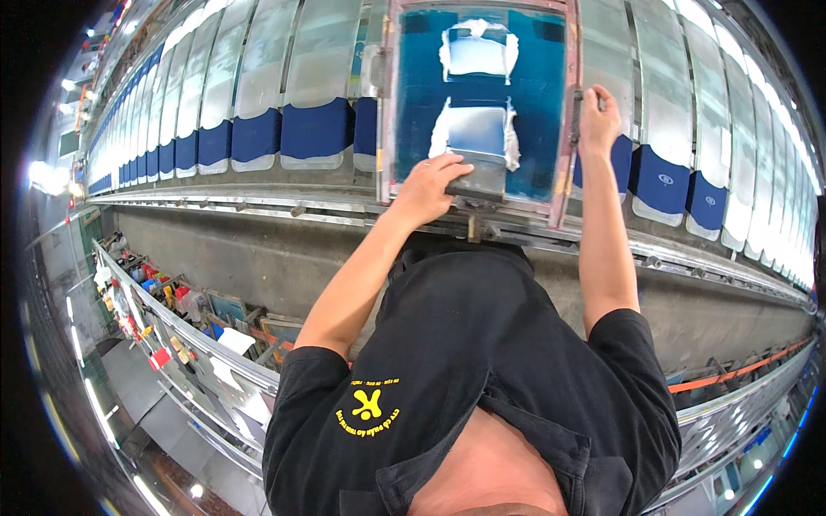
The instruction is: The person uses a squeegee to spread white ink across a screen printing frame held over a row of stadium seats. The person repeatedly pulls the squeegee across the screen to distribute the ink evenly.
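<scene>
A screen frame [567, 34] with a teal mesh [529, 103] lies in front of me, with two shiny window areas bordered by white, ink-like smears. My left hand [434, 185] is closed on a dark grey squeegee [477, 181] over the lower part of the screen, just below the lower window. My right hand [602, 116] is closed at the right side of the frame, on what looks like a small dark handle or clamp there, partly hidden by the fingers.
Long rows of pallets [311, 60] with navy fabric pieces [314, 129] run to both sides along a metal rail [258, 202]. Beside me is another rail-edged table [185, 318], with containers and tools [176, 288] stored alongside it at lower left.
</scene>
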Demonstrator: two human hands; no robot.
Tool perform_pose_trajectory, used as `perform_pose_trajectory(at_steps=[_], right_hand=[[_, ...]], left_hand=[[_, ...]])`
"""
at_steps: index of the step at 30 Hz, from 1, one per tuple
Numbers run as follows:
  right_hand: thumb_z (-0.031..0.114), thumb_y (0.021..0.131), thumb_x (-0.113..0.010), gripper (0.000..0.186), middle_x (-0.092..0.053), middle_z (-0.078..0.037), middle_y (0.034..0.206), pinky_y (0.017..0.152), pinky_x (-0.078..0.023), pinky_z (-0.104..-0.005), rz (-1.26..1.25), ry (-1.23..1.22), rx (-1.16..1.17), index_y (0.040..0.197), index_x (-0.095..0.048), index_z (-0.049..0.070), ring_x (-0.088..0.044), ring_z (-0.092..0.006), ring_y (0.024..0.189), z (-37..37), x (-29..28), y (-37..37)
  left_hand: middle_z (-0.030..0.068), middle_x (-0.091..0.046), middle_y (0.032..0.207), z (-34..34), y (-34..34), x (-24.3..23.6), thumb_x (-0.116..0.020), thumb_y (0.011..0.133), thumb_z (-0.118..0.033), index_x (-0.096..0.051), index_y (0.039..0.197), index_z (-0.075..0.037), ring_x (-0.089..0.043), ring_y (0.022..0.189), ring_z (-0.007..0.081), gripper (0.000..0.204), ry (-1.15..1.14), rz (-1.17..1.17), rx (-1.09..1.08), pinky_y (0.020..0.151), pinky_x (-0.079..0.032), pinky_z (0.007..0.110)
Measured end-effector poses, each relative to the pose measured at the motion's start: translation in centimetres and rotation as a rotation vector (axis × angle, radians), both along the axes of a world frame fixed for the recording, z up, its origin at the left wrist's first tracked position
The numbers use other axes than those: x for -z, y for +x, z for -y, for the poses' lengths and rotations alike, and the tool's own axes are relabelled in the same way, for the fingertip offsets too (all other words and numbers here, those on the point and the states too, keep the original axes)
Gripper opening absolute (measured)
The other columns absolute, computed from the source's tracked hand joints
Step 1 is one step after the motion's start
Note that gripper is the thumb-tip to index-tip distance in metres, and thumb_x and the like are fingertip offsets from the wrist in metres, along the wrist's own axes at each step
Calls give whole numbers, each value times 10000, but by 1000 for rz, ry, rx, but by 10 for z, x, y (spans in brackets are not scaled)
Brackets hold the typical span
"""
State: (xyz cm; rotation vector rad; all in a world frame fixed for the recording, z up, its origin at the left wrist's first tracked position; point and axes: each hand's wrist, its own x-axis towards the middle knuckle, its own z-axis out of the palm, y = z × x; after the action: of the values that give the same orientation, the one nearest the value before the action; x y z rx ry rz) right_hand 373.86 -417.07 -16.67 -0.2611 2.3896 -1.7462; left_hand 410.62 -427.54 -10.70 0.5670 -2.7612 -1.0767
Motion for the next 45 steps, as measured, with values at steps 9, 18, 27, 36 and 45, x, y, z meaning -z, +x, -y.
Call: perform_pose_trajectory(at_steps=[9,18,27,36,45], right_hand=[[249,987,-743,313,-745,-68,918,732,-534,-339,60,75,-19,1251,-740,81,-665,-147,761,98,42,125],[393,962,-759,467,-765,-173,1178,986,-539,-450,-88,423,-107,1346,-688,137,-726,-354,1091,104,43,144],[475,946,-802,577,-742,-214,1215,1037,-526,-491,-669,430,-280,1291,-723,19,-665,-416,1209,153,-22,167],[262,845,-886,306,-698,-114,925,834,-514,-466,-651,403,-924,956,-678,67,-678,-358,915,163,-36,260],[332,840,-889,350,-713,-178,938,812,-545,-495,-397,479,-1037,931,-713,44,-697,-411,938,195,-44,226]], left_hand=[[150,-682,1407,116,106,7,-846,792,-63,-719,1340,-108,-621,1333,370,564,-28,138,32,1127,-499,451],[125,-770,1123,207,52,-11,-816,919,-212,-753,1284,-141,-734,1027,346,377,91,179,132,909,-568,449],[176,-790,1080,267,-3,5,-799,929,-200,-750,1263,-126,-755,1006,357,345,72,422,124,895,-579,446],[92,-762,1010,223,42,26,-793,903,-222,-773,1079,-207,-743,1004,347,178,-81,228,87,817,-589,502],[156,-796,925,256,11,1,-820,845,-213,-796,1016,-150,-770,877,365,184,120,418,75,806,-599,466]])
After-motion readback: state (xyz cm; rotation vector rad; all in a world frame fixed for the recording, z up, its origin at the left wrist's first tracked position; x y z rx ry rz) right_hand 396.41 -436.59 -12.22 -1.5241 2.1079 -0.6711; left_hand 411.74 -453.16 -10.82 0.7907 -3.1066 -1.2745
